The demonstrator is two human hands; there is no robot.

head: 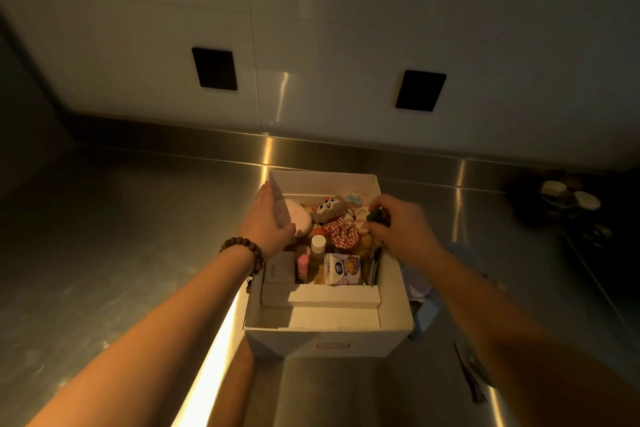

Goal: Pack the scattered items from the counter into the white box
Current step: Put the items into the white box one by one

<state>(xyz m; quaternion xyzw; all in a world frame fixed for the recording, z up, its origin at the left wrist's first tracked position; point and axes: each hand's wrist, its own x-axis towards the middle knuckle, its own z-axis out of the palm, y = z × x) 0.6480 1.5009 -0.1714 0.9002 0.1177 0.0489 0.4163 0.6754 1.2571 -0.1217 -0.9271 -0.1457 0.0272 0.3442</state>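
The white box (394,302) stands open on the steel counter (121,236), filled with small items: a brown plush toy (327,210), a red checked scrunchie (343,234), a white tissue pack (341,270), a white-capped bottle (318,244) and a pink round pad (299,218). My left hand (268,218) lies flat with straight fingers against the box's left wall, touching the pink pad. My right hand (398,225) reaches over the right side of the box and pinches a small dark green object (374,217) above the contents.
A light blue item (460,255) lies on the counter just right of the box, partly hidden by my right forearm. Small bowls and cups (568,199) sit at the far right. Two black wall sockets (214,69) are on the wall behind.
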